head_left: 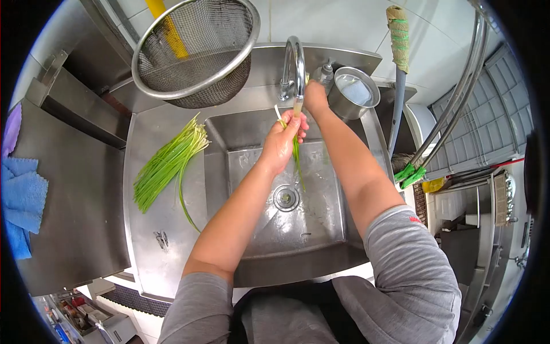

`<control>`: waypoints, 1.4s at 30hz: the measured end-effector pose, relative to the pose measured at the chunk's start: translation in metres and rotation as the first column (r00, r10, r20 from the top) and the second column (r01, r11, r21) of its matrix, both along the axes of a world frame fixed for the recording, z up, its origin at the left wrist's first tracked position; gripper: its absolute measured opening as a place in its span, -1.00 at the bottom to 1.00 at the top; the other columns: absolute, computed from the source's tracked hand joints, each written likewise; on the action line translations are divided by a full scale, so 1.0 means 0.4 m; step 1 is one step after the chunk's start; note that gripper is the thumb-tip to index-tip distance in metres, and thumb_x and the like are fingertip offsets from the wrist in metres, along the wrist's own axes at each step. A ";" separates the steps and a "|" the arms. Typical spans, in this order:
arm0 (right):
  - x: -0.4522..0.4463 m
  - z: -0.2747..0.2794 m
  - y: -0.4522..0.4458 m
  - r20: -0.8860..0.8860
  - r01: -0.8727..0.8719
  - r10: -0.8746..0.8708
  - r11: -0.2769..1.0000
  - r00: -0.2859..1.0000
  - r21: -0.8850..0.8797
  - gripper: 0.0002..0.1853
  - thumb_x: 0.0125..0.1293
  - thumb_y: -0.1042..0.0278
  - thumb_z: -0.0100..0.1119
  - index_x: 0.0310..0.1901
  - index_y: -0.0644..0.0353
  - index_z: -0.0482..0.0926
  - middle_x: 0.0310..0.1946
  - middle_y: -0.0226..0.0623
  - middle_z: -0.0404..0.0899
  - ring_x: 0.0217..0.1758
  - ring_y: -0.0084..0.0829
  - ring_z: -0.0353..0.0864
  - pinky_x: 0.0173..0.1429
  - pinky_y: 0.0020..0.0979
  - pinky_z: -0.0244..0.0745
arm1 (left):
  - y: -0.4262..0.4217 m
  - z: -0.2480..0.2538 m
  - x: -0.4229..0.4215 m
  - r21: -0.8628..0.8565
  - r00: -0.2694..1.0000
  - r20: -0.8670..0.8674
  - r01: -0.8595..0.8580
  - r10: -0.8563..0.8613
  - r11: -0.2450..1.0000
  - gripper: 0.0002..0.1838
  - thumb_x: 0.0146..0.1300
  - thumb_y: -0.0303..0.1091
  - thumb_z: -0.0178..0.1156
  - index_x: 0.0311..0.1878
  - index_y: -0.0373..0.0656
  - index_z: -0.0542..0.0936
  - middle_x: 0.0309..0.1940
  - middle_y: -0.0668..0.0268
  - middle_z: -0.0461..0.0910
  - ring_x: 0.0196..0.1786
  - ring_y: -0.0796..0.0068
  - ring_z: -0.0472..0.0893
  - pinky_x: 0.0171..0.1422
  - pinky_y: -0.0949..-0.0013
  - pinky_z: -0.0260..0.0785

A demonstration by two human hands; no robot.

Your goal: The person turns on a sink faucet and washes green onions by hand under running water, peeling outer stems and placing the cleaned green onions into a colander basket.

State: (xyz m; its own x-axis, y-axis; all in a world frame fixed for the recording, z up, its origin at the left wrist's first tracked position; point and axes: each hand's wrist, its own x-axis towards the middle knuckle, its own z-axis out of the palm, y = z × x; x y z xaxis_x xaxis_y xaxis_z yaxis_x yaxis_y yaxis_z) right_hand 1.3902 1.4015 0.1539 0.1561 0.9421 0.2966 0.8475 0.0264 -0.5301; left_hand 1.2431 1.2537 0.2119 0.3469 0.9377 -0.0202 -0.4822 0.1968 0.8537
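My left hand (282,142) is closed around a few green chives (297,157) under the spout of the curved faucet (297,63). Their pale ends stick up past the thumb, and the green leaves hang down over the steel sink (246,172). Behind the faucet, my right hand (315,97) reaches toward the back ledge. Its fingers are mostly hidden, and a small yellowish bit shows beside them. A larger bunch of chives (169,163) lies on the drainboard (166,223) to the left, one long leaf trailing toward the front.
A big mesh strainer (229,80) overhangs the back left. A clear bottle (325,73) and a metal pot (371,100) stand at the back right. Near them rises a wrapped-handle pole (399,74). Blue cloths (24,195) lie on the left counter (74,218).
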 end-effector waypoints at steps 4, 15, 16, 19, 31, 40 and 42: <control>0.011 -0.012 0.025 0.067 -0.050 0.053 0.997 0.996 -0.057 -0.85 0.16 0.50 0.02 -0.27 0.37 0.52 -0.29 0.17 0.56 -0.16 0.09 0.57 -0.07 -0.08 0.47 | -0.008 -0.007 0.001 0.028 0.999 -0.030 -0.026 0.027 0.999 -0.83 0.40 -0.21 -0.06 -0.15 -0.08 0.42 -0.34 0.42 0.42 -0.30 0.62 0.36 -0.17 0.52 0.24; 0.005 -0.003 0.085 0.085 -0.104 0.110 0.992 0.990 -0.066 -0.81 0.18 0.55 -0.09 -0.27 0.38 0.53 -0.26 0.20 0.56 -0.14 0.10 0.57 -0.06 -0.07 0.49 | -0.015 -0.010 -0.004 0.048 0.998 -0.051 -0.030 0.032 0.998 -0.81 0.41 -0.19 -0.09 -0.15 -0.07 0.41 -0.35 0.45 0.41 -0.29 0.64 0.36 -0.16 0.53 0.23; 0.007 -0.004 0.087 0.102 -0.124 0.130 0.990 0.986 -0.063 -0.81 0.18 0.55 -0.10 -0.26 0.38 0.53 -0.26 0.20 0.55 -0.13 0.10 0.57 -0.06 -0.07 0.49 | -0.016 -0.012 -0.003 0.052 0.998 -0.060 -0.025 0.028 0.998 -0.81 0.41 -0.19 -0.09 -0.15 -0.07 0.41 -0.35 0.45 0.41 -0.29 0.64 0.36 -0.16 0.53 0.23; 0.005 0.000 0.086 0.111 -0.129 0.135 0.990 0.985 -0.063 -0.80 0.19 0.54 -0.11 -0.25 0.38 0.53 -0.25 0.20 0.55 -0.13 0.09 0.57 -0.06 -0.07 0.49 | -0.015 -0.015 -0.003 0.054 0.998 -0.057 -0.014 0.017 0.998 -0.82 0.41 -0.19 -0.09 -0.15 -0.05 0.41 -0.35 0.45 0.41 -0.29 0.63 0.36 -0.16 0.53 0.23; -0.031 0.095 0.040 0.018 -0.106 0.108 0.988 0.994 -0.115 -0.77 0.22 0.52 -0.15 -0.21 0.37 0.52 -0.23 0.16 0.56 -0.12 0.06 0.58 -0.04 -0.09 0.49 | -0.005 -0.024 -0.002 0.066 0.998 -0.050 -0.021 0.025 0.998 -0.82 0.41 -0.20 -0.09 -0.14 -0.05 0.42 -0.35 0.45 0.41 -0.27 0.63 0.36 -0.14 0.51 0.24; -0.039 0.098 0.048 0.012 -0.082 0.085 0.987 0.996 -0.140 -0.76 0.24 0.50 -0.15 -0.18 0.37 0.52 -0.21 0.16 0.56 -0.11 0.05 0.58 -0.04 -0.10 0.50 | 0.008 -0.035 0.002 0.049 0.999 -0.028 -0.017 0.019 0.999 -0.82 0.42 -0.21 -0.10 -0.14 -0.06 0.42 -0.35 0.44 0.41 -0.29 0.62 0.37 -0.16 0.51 0.25; -0.036 0.097 0.051 0.030 -0.076 0.081 0.985 0.996 -0.152 -0.77 0.24 0.50 -0.14 -0.18 0.36 0.52 -0.20 0.16 0.56 -0.11 0.05 0.58 -0.05 -0.11 0.51 | 0.012 -0.036 0.004 0.042 0.999 -0.030 -0.021 0.022 0.999 -0.82 0.42 -0.21 -0.10 -0.14 -0.07 0.42 -0.35 0.44 0.42 -0.29 0.62 0.37 -0.16 0.51 0.25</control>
State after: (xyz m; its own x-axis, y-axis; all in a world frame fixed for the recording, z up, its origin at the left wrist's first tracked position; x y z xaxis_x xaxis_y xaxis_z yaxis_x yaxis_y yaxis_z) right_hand 1.3757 1.4218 0.1927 0.0718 0.9854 0.1542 0.8645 0.0156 -0.5023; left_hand 1.2448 1.2584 0.1977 0.3266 0.9451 0.0089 -0.4599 0.1507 0.8751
